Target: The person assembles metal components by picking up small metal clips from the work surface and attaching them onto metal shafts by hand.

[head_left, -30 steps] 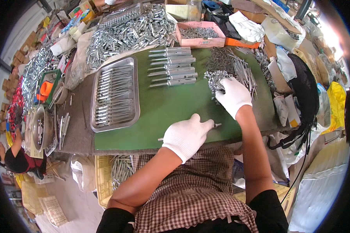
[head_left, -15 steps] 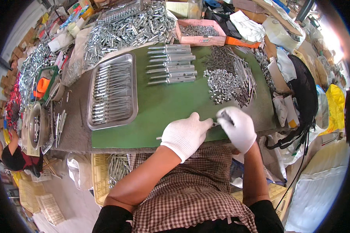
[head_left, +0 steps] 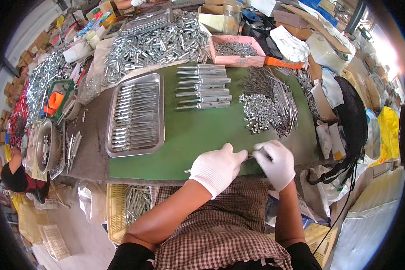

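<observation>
At the front edge of the green mat (head_left: pixel 191 130), my left hand (head_left: pixel 216 165) in a white glove is closed round a slim metal piece. Its thin rod end (head_left: pixel 187 171) sticks out on the left; the rest is mostly hidden. My right hand (head_left: pixel 276 164), also gloved, has its fingers pinched close to the piece's other end; a small dark bit shows among them, too small to name. Beyond lies a row of silver tubes with pointed rods (head_left: pixel 213 98). Farther right are small shiny metal parts (head_left: pixel 256 110), dark springs or screws (head_left: pixel 258 81) and thin rods (head_left: pixel 285 99).
A metal tray (head_left: pixel 161 135) of similar slim pieces stands left on the mat. Behind are a heap of silver tubes (head_left: pixel 159 42) and a pink box (head_left: pixel 238 60) of small parts. A black mesh bag (head_left: pixel 350 108) hangs at right. Another person's arm (head_left: pixel 15 159) shows far left.
The right hand's fingers have come to the end of the piece in the left hand, their blur gone. The whole scene sits slightly lower in the picture.
</observation>
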The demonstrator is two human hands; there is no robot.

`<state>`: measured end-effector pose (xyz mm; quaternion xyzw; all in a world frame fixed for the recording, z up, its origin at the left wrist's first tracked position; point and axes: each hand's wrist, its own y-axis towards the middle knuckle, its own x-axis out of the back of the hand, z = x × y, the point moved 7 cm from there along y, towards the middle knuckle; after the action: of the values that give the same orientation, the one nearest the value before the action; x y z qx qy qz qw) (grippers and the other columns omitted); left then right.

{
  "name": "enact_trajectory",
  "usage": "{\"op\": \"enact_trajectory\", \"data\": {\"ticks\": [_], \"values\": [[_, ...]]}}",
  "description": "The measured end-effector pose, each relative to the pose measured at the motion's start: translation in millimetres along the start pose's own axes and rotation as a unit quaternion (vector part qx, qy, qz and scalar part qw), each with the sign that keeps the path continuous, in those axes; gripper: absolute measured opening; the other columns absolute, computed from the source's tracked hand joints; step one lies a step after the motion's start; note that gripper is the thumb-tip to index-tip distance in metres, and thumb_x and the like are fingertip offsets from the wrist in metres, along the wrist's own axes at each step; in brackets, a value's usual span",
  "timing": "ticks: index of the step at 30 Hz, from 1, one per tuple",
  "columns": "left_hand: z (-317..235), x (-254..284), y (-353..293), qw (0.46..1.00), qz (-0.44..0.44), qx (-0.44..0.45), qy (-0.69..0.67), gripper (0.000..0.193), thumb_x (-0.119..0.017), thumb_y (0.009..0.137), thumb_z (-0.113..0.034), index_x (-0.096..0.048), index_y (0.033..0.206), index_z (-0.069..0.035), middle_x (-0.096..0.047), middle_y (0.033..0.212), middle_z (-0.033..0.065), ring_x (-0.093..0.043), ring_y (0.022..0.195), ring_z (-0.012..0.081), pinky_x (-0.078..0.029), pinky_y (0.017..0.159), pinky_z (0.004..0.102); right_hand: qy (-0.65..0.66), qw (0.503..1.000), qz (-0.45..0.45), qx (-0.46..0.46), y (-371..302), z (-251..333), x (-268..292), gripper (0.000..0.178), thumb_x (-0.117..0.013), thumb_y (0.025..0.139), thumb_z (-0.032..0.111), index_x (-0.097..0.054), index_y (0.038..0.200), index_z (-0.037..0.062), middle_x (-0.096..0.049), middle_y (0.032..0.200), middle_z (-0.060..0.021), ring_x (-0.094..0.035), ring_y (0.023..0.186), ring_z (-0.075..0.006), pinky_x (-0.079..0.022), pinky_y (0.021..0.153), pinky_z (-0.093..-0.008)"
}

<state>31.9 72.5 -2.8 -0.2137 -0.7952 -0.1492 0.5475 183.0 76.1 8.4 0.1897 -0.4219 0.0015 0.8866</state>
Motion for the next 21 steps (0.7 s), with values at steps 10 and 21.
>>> {"op": "enact_trajectory", "data": {"ticks": [10,21], "values": [[-0.5,0.8,-2.6,0.999,0.006,-0.04,-0.01,0.024,-0.053,0.089,-0.018,-0.059,0.111,-0.013,-0.058,0.088,0.0186,-0.068,0.068,0.0349,-0.056,0.057,0.0464,-0.15,0.978,-0.068,-0.129,38.3,-52.6,-0.5,0.032,-0.073,0.082,0.022,-0.061,0.107,0.0038,-0.062,0.109,-0.0212,-0.059,0.1,-0.0406,-0.048,0.087,-0.0442],[-2.7,-14.4,0.8,0.996,0.078,-0.038,-0.013,0.042,-0.059,0.084,-0.013,-0.053,0.126,-0.009,-0.058,0.111,0.0249,-0.069,0.075,0.0355,-0.057,0.063,0.0431,-0.216,0.976,0.033,-0.024,25.3,-27.0,-5.5,0.026,-0.058,0.091,0.026,-0.065,0.107,0.006,-0.064,0.103,-0.0231,-0.059,0.1,-0.0397,-0.047,0.088,-0.0476]]}}
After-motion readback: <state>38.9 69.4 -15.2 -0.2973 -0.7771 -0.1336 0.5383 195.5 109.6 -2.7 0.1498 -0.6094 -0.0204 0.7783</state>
